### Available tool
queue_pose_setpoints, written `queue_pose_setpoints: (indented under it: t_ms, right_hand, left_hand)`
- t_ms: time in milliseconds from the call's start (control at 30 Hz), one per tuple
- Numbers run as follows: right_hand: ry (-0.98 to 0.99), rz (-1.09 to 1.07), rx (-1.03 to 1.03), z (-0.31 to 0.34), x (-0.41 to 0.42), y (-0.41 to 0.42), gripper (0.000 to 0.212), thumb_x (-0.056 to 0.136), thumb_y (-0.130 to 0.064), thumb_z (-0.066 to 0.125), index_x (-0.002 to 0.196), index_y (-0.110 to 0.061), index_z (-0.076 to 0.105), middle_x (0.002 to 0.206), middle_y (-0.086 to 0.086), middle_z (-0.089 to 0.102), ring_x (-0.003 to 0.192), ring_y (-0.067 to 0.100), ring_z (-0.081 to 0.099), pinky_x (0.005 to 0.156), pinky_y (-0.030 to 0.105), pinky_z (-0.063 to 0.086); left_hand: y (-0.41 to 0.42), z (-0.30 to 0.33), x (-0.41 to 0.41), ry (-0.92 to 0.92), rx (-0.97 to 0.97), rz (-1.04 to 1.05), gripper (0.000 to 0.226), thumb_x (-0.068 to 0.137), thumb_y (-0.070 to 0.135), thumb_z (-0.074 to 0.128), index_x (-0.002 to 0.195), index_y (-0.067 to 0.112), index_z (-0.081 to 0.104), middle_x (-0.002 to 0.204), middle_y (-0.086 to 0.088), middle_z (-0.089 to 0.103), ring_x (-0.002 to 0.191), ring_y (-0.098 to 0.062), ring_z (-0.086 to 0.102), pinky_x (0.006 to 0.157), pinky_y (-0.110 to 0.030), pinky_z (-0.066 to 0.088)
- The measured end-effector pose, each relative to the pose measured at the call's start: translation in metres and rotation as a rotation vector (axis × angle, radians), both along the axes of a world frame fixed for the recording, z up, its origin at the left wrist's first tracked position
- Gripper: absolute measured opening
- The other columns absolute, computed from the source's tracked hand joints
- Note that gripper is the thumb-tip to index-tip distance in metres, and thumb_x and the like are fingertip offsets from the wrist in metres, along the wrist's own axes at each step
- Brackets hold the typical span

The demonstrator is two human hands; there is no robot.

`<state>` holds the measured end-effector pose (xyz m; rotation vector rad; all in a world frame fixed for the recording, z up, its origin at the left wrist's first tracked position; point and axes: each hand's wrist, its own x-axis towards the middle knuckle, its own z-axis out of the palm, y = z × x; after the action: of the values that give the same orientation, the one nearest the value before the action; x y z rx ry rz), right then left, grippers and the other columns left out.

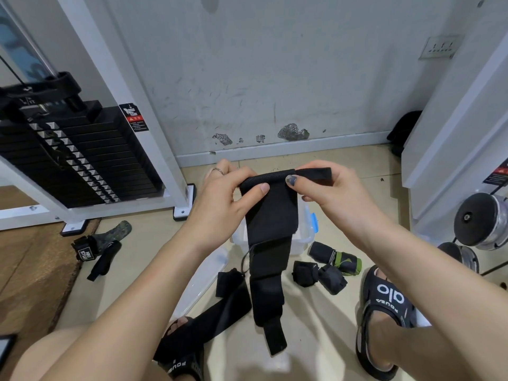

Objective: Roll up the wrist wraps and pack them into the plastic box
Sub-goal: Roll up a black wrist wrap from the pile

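You hold one black wrist wrap (pixel 270 215) up by its top edge, directly above the plastic box (pixel 305 232) on the floor. Your left hand (pixel 220 199) pinches the left corner of that edge, thumb on the near face; your right hand (pixel 327 193) pinches the right corner, where a narrow strap tab (pixel 316 173) sticks out sideways. The wrap's long axis runs straight down from your hands, hanging across the box toward your feet, its tail (pixel 275 336) near the floor. Rolling likely starts at the top edge, which already looks slightly curled, so the roll would travel down the hanging length with both hands equally close. Nearer you than the box lies a second flat wrap (pixel 209 320); to the box's right sit rolled wraps (pixel 319 274). The space above the box is open, though the box's inside is mostly hidden.
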<state>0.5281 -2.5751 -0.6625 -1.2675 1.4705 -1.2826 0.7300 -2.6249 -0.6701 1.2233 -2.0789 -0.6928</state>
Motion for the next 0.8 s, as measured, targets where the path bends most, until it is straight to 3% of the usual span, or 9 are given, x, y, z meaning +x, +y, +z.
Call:
queue_pose_setpoints:
  t_ms: [67, 167, 233, 300, 400, 533, 667, 733, 800]
  right_hand:
    - [-0.029, 0.026, 0.002, 0.0, 0.001, 0.0, 0.014, 0.096, -0.02, 0.071, 0.095, -0.006, 0.07, 0.086, -0.004, 0.07, 0.082, 0.004, 0.065, 0.086, 0.028, 0.051]
    - [-0.172, 0.079, 0.042, -0.001, 0.007, -0.002, 0.021, 0.102, -0.02, 0.063, 0.113, -0.003, 0.066, 0.112, 0.012, 0.075, 0.107, 0.023, 0.072, 0.096, 0.036, 0.057]
    - [-0.255, 0.078, 0.056, -0.001, 0.01, -0.003, 0.023, 0.103, -0.019, 0.06, 0.119, -0.003, 0.063, 0.109, 0.025, 0.069, 0.1, 0.026, 0.071, 0.087, 0.031, 0.059]
    - [-0.279, 0.036, 0.043, 0.0, 0.011, -0.003, 0.021, 0.102, -0.017, 0.061, 0.116, -0.002, 0.063, 0.103, 0.033, 0.065, 0.092, 0.02, 0.068, 0.077, 0.03, 0.059]
    - [-0.305, -0.014, 0.019, -0.001, 0.014, -0.002, 0.008, 0.101, -0.015, 0.063, 0.103, -0.007, 0.064, 0.081, 0.012, 0.07, 0.08, 0.015, 0.068, 0.07, 0.029, 0.057]
    - [-0.316, -0.076, -0.006, -0.004, 0.017, -0.002, 0.01, 0.101, -0.014, 0.064, 0.1, -0.004, 0.062, 0.064, -0.002, 0.061, 0.068, 0.01, 0.063, 0.066, 0.028, 0.054]
    - [-0.29, -0.119, -0.009, -0.007, 0.017, -0.004, 0.01, 0.1, -0.014, 0.064, 0.096, -0.005, 0.06, 0.051, -0.015, 0.055, 0.054, 0.003, 0.057, 0.057, 0.022, 0.048]
    - [-0.234, -0.142, -0.016, -0.008, 0.018, -0.004, 0.011, 0.101, -0.014, 0.064, 0.094, -0.006, 0.06, 0.048, -0.017, 0.053, 0.052, 0.001, 0.054, 0.057, 0.021, 0.047]
    - [-0.139, -0.176, -0.012, -0.009, 0.019, -0.004, 0.015, 0.101, -0.018, 0.064, 0.091, -0.007, 0.062, 0.052, -0.015, 0.059, 0.058, 0.004, 0.058, 0.064, 0.029, 0.051]
  left_hand:
    - [0.001, 0.005, -0.001, 0.122, 0.15, -0.037, 0.02, 0.099, 0.036, 0.065, 0.082, 0.026, 0.064, 0.088, 0.005, 0.053, 0.086, -0.007, 0.051, 0.075, -0.015, 0.038]
    - [0.003, 0.005, -0.004, 0.323, 0.359, -0.092, 0.022, 0.102, 0.031, 0.063, 0.092, 0.011, 0.067, 0.083, 0.004, 0.062, 0.079, -0.008, 0.059, 0.077, -0.031, 0.05]
    - [0.006, 0.002, -0.008, 0.439, 0.435, -0.079, 0.024, 0.102, 0.029, 0.063, 0.106, 0.006, 0.069, 0.094, -0.003, 0.07, 0.089, -0.012, 0.066, 0.089, -0.042, 0.057]
    - [0.009, -0.001, -0.014, 0.517, 0.468, -0.046, 0.024, 0.102, 0.029, 0.064, 0.11, 0.006, 0.067, 0.097, -0.004, 0.072, 0.09, -0.012, 0.068, 0.089, -0.041, 0.058]
    - [0.014, -0.002, -0.022, 0.562, 0.489, 0.05, 0.029, 0.1, 0.035, 0.064, 0.113, 0.01, 0.057, 0.091, 0.002, 0.067, 0.081, -0.007, 0.064, 0.08, -0.033, 0.054]
    - [0.022, -0.007, -0.031, 0.589, 0.562, 0.038, 0.028, 0.101, 0.031, 0.064, 0.123, 0.018, 0.054, 0.114, 0.005, 0.073, 0.103, -0.003, 0.071, 0.083, -0.021, 0.054]
    - [0.022, -0.008, -0.035, 0.651, 0.576, 0.045, 0.025, 0.1, 0.019, 0.065, 0.122, 0.017, 0.053, 0.113, 0.003, 0.074, 0.105, -0.009, 0.072, 0.087, -0.027, 0.054]
    - [0.02, -0.007, -0.035, 0.65, 0.541, 0.061, 0.032, 0.096, 0.022, 0.069, 0.123, 0.021, 0.052, 0.11, 0.004, 0.074, 0.104, -0.011, 0.072, 0.09, -0.033, 0.055]
    - [0.021, -0.005, -0.035, 0.585, 0.466, 0.055, 0.039, 0.095, 0.027, 0.068, 0.128, 0.031, 0.049, 0.11, 0.005, 0.072, 0.102, -0.012, 0.071, 0.093, -0.035, 0.057]
